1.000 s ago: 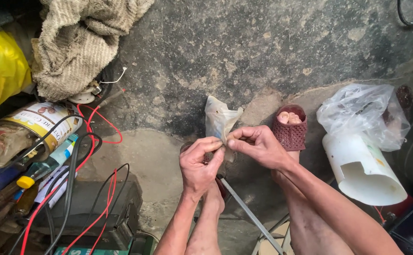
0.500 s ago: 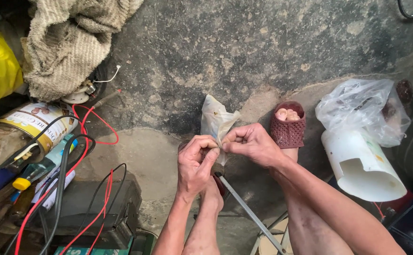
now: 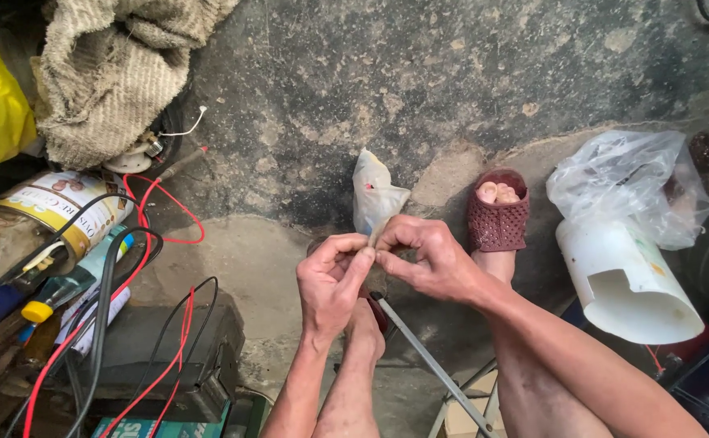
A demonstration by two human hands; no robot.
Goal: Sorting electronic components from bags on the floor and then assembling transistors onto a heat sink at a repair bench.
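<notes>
stained concrete floor [image 3: 468,73], left hand [image 3: 332,284] and right hand [image 3: 427,259] fingers pinching small plastic bag [image 3: 373,195]

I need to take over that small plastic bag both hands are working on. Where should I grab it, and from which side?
Probably grip the small plastic bag by its free upper body, coming from the far side over the concrete floor. Its lower end is pinched between the left hand and the right hand, so that end is crowded, while the crumpled top sticks up clear above the fingers.
</notes>
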